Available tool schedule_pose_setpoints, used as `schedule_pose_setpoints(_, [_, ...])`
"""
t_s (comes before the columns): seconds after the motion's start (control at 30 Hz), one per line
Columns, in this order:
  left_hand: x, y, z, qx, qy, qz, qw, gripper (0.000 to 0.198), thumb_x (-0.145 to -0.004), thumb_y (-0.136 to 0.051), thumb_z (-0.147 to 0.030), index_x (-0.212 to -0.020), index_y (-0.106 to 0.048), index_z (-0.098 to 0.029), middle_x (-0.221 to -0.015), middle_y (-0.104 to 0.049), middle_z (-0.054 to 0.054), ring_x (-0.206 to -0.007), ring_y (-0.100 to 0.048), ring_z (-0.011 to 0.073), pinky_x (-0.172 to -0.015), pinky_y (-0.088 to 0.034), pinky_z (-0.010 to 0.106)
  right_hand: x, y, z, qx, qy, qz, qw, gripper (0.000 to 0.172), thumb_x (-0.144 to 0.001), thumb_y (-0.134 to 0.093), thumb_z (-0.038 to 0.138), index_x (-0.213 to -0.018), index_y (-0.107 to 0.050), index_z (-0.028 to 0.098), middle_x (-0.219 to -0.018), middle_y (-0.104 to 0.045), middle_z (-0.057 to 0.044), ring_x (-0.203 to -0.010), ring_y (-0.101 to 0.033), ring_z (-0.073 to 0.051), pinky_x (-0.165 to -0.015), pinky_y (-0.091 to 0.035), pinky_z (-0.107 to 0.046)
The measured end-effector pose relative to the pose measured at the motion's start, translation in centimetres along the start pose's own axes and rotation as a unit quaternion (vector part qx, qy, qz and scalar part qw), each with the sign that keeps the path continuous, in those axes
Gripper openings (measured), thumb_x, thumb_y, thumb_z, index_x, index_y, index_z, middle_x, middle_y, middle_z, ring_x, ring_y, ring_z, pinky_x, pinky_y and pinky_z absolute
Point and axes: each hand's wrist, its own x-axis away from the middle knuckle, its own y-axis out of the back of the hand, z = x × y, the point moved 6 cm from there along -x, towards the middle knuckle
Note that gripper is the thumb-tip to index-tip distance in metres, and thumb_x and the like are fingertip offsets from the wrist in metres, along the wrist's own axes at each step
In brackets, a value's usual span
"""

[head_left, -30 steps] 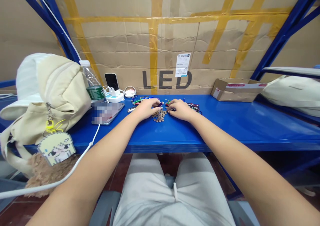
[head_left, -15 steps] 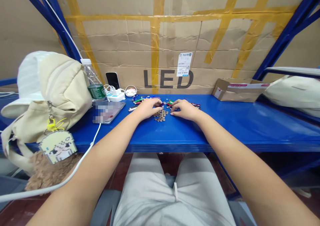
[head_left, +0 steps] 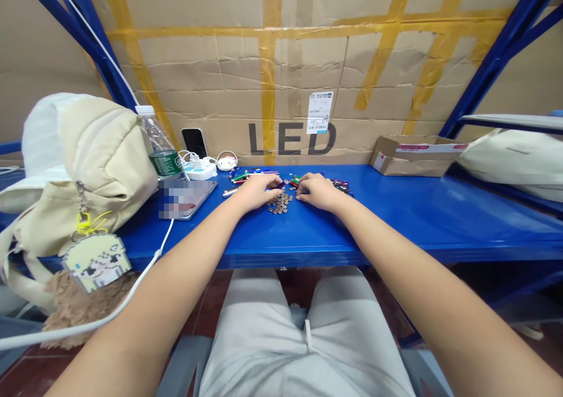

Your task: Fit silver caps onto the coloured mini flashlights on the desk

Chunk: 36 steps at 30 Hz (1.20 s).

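Small round metallic discs (head_left: 280,202), coin-like, lie in a loose pile on the blue table (head_left: 290,233). At the pile's left my left hand (head_left: 260,189) pinches a small dark purple piece (head_left: 281,185) between thumb and fingers. Across the pile on the right, my right hand (head_left: 317,192) has its fingers curled together low over the table; what they hold, if anything, is too small to make out. A small green and red piece (head_left: 294,181) lies beside its fingers. Behind my left hand are several coloured pen-like sticks (head_left: 246,177); dark red ones (head_left: 342,187) lie beyond my right hand.
On the left stand a cream bag (head_left: 101,151), a bottle (head_left: 162,151), a power strip (head_left: 200,167) and a flat tablet-like device (head_left: 197,197). A phone (head_left: 193,142) leans at the back. An open cardboard box (head_left: 413,156) sits at the back right. A white cable (head_left: 162,250) crosses near my left arm.
The view has shifted slightly, so the scene sits a little further left. My right fingers have drawn closer together; my left hand keeps its pinch on the purple piece.
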Motion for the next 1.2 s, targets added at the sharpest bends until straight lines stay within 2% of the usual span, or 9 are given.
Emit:
schedule_pose_setpoints(0.13, [0.0,0.0,-0.1,0.000,-0.006,-0.001,1.000,0.022,-0.081,-0.060,-0.026,-0.101,-0.064,-0.019,-0.102,-0.069,0.004,-0.095,-0.064,0.0195,-0.088,-0.049,0.033,0.1,0.2,-0.2,0.001,-0.017,0.002,1.000,0.014,-0.081,-0.064,0.035,-0.086,-0.072,0.026,-0.120,-0.057,-0.008,-0.107,-0.052,-0.028,-0.094,-0.040,-0.048])
schedule_pose_setpoints(0.47, [0.0,0.0,-0.1,0.000,-0.003,0.006,1.000,0.021,-0.081,-0.060,-0.027,-0.100,-0.064,-0.018,-0.103,-0.070,0.004,-0.095,-0.064,0.0190,-0.087,-0.050,0.032,-0.5,-0.6,-0.5,-0.030,0.008,0.018,0.999,0.010,-0.082,-0.061,0.025,-0.080,-0.071,0.021,-0.105,-0.062,-0.009,-0.103,-0.056,-0.023,-0.096,-0.043,-0.039])
schedule_pose_setpoints(0.6, [0.1,-0.1,-0.2,0.004,-0.004,0.010,1.000,0.022,-0.081,-0.059,-0.028,-0.100,-0.064,-0.018,-0.102,-0.070,0.004,-0.094,-0.065,0.0188,-0.086,-0.050,0.031,-0.4,-0.3,-0.3,-0.073,0.031,-0.005,0.997,0.011,-0.081,-0.059,0.021,-0.074,-0.067,0.020,-0.101,-0.064,-0.009,-0.103,-0.056,-0.023,-0.097,-0.042,-0.039])
schedule_pose_setpoints(0.73, [0.2,-0.1,-0.5,-0.012,-0.009,0.019,1.000,0.021,-0.081,-0.058,-0.028,-0.099,-0.064,-0.019,-0.102,-0.070,0.003,-0.095,-0.064,0.0196,-0.086,-0.049,0.032,-0.2,1.0,0.3,-0.205,0.052,-0.067,0.975,0.011,-0.083,-0.055,0.023,-0.080,-0.064,0.018,-0.110,-0.063,-0.008,-0.110,-0.054,-0.021,-0.101,-0.038,-0.038])
schedule_pose_setpoints(0.87, [0.3,0.0,-0.9,-0.025,-0.016,0.035,0.999,0.023,-0.082,-0.056,-0.031,-0.100,-0.065,-0.020,-0.102,-0.069,0.003,-0.094,-0.063,0.0203,-0.085,-0.049,0.033,0.1,1.4,1.1,-0.347,0.065,-0.062,0.933,0.019,-0.082,-0.055,0.034,-0.089,-0.064,0.018,-0.116,-0.062,-0.007,-0.106,-0.057,-0.019,-0.096,-0.042,-0.037])
schedule_pose_setpoints(1.03, [0.2,-0.1,-1.0,-0.014,-0.025,0.038,0.999,0.023,-0.082,-0.056,-0.032,-0.100,-0.065,-0.021,-0.101,-0.069,0.002,-0.093,-0.063,0.0200,-0.083,-0.049,0.032,0.3,1.5,1.6,-0.350,0.068,-0.072,0.932,0.018,-0.079,-0.058,0.034,-0.077,-0.062,0.018,-0.111,-0.064,-0.007,-0.103,-0.058,-0.020,-0.094,-0.043,-0.038])
schedule_pose_setpoints(1.2, [0.3,-0.1,-1.1,-0.012,-0.026,0.042,0.999,0.023,-0.082,-0.056,-0.033,-0.100,-0.065,-0.021,-0.101,-0.070,0.002,-0.093,-0.064,0.0201,-0.083,-0.049,0.032,0.2,1.5,1.3,-0.354,0.044,-0.097,0.929,0.015,-0.077,-0.060,0.033,-0.079,-0.062,0.018,-0.105,-0.065,-0.006,-0.098,-0.060,-0.019,-0.090,-0.046,-0.036])
